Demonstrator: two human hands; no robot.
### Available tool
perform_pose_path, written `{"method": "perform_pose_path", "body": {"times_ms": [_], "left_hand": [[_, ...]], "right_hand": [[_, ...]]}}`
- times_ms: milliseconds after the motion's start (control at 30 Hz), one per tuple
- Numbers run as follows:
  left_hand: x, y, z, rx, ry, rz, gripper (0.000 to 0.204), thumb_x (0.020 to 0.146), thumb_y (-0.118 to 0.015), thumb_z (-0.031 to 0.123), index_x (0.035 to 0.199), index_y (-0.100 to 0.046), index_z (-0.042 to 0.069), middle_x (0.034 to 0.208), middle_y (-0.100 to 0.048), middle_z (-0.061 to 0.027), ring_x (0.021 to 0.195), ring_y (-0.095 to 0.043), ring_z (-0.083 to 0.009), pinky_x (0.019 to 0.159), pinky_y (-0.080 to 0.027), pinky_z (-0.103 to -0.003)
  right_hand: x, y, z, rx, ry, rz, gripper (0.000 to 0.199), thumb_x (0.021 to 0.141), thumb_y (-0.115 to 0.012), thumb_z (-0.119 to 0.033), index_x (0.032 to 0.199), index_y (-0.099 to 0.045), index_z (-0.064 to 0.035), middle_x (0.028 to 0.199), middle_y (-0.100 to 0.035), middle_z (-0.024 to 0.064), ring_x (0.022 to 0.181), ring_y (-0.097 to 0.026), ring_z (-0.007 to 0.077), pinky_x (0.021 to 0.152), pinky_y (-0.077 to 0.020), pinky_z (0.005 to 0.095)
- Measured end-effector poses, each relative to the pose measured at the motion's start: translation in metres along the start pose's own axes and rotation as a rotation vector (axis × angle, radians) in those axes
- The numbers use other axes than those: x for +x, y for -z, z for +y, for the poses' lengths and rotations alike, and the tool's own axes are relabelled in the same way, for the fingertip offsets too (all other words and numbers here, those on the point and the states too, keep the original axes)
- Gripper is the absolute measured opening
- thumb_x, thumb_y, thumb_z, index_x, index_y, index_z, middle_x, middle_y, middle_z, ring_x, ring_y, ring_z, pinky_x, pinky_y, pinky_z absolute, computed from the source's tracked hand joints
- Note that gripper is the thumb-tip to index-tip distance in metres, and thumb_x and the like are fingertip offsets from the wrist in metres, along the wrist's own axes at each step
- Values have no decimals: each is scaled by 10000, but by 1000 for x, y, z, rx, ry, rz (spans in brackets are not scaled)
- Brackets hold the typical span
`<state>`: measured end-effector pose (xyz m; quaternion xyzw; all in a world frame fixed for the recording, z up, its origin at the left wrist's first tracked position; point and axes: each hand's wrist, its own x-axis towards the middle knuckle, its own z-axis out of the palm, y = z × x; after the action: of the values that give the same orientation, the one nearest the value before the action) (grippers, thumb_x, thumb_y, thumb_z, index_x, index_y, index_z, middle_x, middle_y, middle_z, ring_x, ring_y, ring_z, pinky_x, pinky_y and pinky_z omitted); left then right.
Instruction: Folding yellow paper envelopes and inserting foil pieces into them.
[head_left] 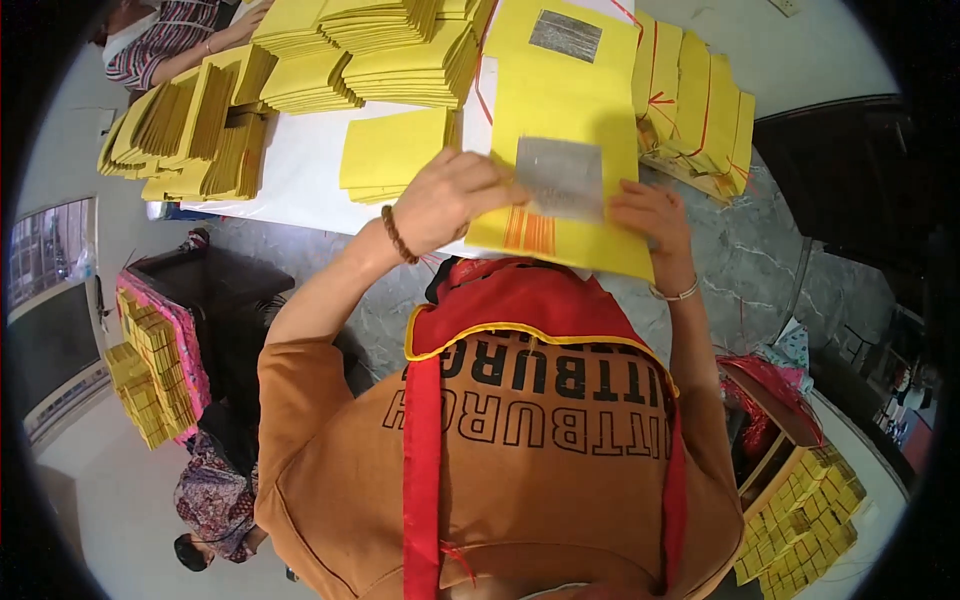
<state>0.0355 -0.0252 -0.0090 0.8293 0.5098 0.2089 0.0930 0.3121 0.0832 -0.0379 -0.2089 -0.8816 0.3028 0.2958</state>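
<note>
Two bare hands work at the upper centre of the frame, over a rectangular yellow paper sheet [590, 238] bearing a silver-grey rectangle [560, 175] and a block of orange stripes [530, 230]. The left hand [450, 200] has its fingers curled in at the sheet's left edge; the right hand [652, 215] lays bent fingers over the right edge. Both touch the paper, but I cannot tell whether they pinch it or only press, since the thumbs' undersides are hidden.

The sheet's near edge appears to overhang the white worktop [310, 150], so a lean of the body in its red apron [540, 305] could buckle it. Uneven pressure from the two sides could skew the paper or crease it, and fingertips dragging across the silver area might scuff it. A leftward sweep of the left hand could knock the small stack of folded yellow paper [390, 150] askew.
</note>
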Motion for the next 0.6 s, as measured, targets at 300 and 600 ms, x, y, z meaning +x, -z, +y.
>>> {"method": "perform_pose_path", "body": {"times_ms": [300, 600], "left_hand": [[-1, -33, -12, -607, 652, 61, 298, 865, -599, 277, 781, -593, -8, 572, -548, -138, 499, -542, -237, 498, -423, -346], [17, -35, -23, -1076, 969, 21, 212, 854, -606, 199, 835, -634, -10, 608, -544, 7, 501, -437, -52, 451, -355, -221]], "right_hand": [[0, -15, -1, 388, -540, -56, 264, 811, -643, -187, 1028, -619, -38, 913, -661, 78, 854, -624, 165, 735, -461, 300], [27, -29, 1, 560, -691, 227, 475, 803, -651, -83, 1240, -474, -29, 912, -656, 89, 781, -590, 85, 678, -470, 234]]}}
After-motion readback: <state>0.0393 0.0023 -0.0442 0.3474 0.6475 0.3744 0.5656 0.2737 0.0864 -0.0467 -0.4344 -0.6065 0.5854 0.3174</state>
